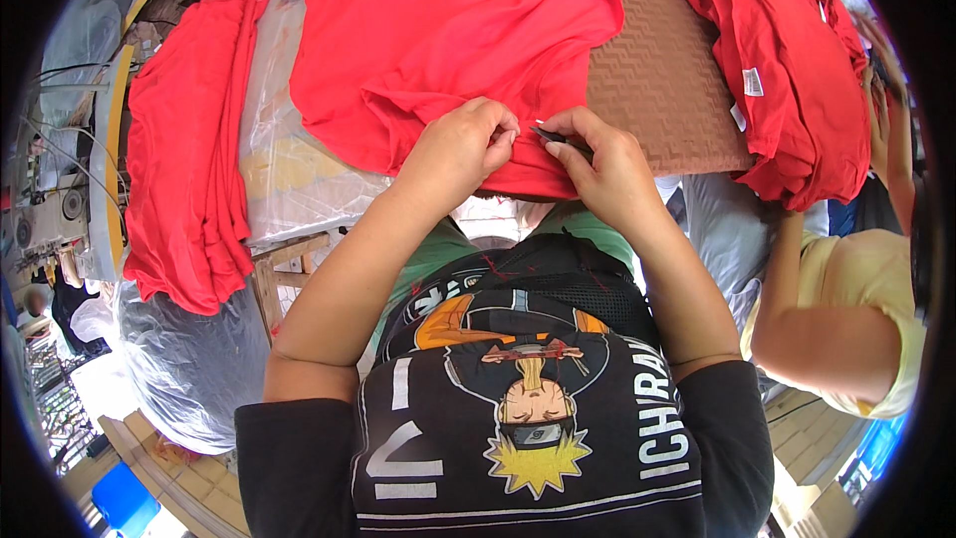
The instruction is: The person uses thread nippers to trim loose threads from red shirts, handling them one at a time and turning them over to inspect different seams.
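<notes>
A red garment (448, 30) lies spread over the brown padded work surface (657, 80) in front of me. My left hand (463, 144) pinches its near edge between thumb and fingers. Close beside it, my right hand (602, 164) grips a small dark thread cutter (553, 134), its tip at the hem right next to my left fingertips. The blades are mostly hidden by my fingers.
A stack of red garments (184, 159) hangs on the left over clear plastic wrap (284, 159). More red garments (787, 60) pile at the right, where another person in a yellow top (856, 309) reaches up. A plastic-wrapped bundle (189, 359) sits lower left.
</notes>
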A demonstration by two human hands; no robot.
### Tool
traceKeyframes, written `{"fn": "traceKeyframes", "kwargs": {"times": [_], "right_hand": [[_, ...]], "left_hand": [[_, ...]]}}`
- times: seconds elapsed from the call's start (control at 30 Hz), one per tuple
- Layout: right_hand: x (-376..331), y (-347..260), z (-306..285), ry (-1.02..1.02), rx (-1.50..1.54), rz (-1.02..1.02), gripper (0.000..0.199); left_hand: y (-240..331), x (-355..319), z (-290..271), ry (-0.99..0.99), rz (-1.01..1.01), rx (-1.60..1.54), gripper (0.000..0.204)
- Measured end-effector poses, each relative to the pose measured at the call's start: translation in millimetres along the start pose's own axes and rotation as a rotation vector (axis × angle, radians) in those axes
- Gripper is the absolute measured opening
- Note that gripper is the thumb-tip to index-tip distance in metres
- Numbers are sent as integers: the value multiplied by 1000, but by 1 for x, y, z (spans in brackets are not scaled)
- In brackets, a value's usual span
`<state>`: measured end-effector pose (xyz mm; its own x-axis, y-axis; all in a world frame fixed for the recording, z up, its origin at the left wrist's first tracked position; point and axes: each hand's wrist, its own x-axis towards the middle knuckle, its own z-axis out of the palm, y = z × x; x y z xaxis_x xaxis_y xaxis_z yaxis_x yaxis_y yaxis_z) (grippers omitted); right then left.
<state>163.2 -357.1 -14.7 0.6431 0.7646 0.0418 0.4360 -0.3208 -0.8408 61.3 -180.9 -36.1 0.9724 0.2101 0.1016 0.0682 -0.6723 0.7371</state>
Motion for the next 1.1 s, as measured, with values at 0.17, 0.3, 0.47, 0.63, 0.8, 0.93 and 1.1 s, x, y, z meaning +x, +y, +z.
{"fn": "traceKeyframes", "kwargs": {"times": [0.17, 0.3, 0.47, 0.63, 0.8, 0.93, 1.1], "right_hand": [[0, -1, 1, -4, -11, -10, 17], [1, -3, 0, -27, -57, -2, 17], [1, -4, -2, -55, -106, -16, 18], [-1, -4, 0, -62, -163, -34, 18], [0, -7, 1, -68, -231, -63, 17], [0, -9, 5, -54, -301, -97, 16], [0, -11, 5, -51, -343, -115, 14]], "left_hand": [[-7, -2, 1, 14, 26, -85, 13], [-7, -1, 0, 18, 44, -83, 14], [-4, -1, -2, -9, -24, -120, 15], [-4, -3, -1, 6, -22, -133, 13], [-4, -3, 0, -4, -33, -130, 14], [-6, -5, 0, -11, -23, -110, 15], [-4, -6, 1, -14, -58, -130, 15]]}}
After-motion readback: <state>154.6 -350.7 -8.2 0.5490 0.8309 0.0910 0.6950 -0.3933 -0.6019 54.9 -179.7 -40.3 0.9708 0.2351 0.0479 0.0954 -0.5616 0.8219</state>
